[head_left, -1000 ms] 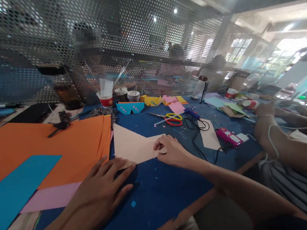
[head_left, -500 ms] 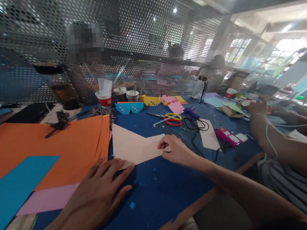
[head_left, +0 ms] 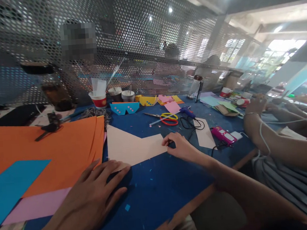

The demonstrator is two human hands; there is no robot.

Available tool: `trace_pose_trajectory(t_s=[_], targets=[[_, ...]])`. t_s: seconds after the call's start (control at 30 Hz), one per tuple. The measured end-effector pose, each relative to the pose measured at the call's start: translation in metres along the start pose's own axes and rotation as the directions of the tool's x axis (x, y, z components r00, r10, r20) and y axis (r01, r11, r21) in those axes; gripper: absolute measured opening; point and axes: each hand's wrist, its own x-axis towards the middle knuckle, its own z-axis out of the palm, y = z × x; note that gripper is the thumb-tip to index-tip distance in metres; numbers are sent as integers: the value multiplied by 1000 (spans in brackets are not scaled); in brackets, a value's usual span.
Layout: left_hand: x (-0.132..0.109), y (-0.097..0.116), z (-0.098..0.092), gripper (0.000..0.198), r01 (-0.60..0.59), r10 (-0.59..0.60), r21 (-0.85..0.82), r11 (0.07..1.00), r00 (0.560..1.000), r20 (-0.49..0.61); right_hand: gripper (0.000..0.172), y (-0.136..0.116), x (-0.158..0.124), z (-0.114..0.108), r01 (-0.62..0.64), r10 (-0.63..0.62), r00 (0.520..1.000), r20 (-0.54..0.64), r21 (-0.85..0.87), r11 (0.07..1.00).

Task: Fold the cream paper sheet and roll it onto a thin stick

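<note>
A folded cream paper piece (head_left: 131, 148) lies flat on the blue table cover (head_left: 159, 185). My left hand (head_left: 95, 192) rests flat, fingers spread, its fingertips pressing the paper's lower left corner. My right hand (head_left: 178, 145) has curled fingers pinching the paper's right end. Orange sheets (head_left: 52, 151) lie just left of the paper, overlapped by a turquoise sheet (head_left: 10, 188) and a lilac sheet (head_left: 35, 205).
Scissors with yellow and red handles (head_left: 167, 118), a blue glue gun (head_left: 186, 111) with black cord, a pink device (head_left: 222, 135), a cream scrap (head_left: 205, 137), paper cups (head_left: 99, 98) and coloured cutouts (head_left: 125, 107) sit beyond. A perforated metal screen (head_left: 137, 42) backs the table. Another person's arm (head_left: 275, 144) is at right.
My right hand has slid rightward along the cream paper to its right end. My left hand stays on the lower left corner. The view has shifted slightly.
</note>
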Motion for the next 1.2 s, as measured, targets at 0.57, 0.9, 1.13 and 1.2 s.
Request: trace_pose_trajectory(t_s=[0.57, 0.9, 1.13, 1.2], targets=[[-2, -4, 2, 45, 13, -13, -31, 999, 1000, 17, 26, -7, -3, 2, -36, 34, 999, -23, -90, 995], [-1, -5, 3, 45, -7, 7, -25, 1000, 1000, -6, 34, 6, -2, -8, 15, -16, 999, 37, 12, 1000], [-1, -4, 4, 44, -19, 19, -7, 1000, 1000, 4, 12, -37, -1, 21, 105, -108, 992, -69, -54, 993], [-1, -4, 3, 45, -9, 9, -8, 1000, 1000, 15, 11, -49, 0, 31, 138, -139, 990, 2, -55, 989]])
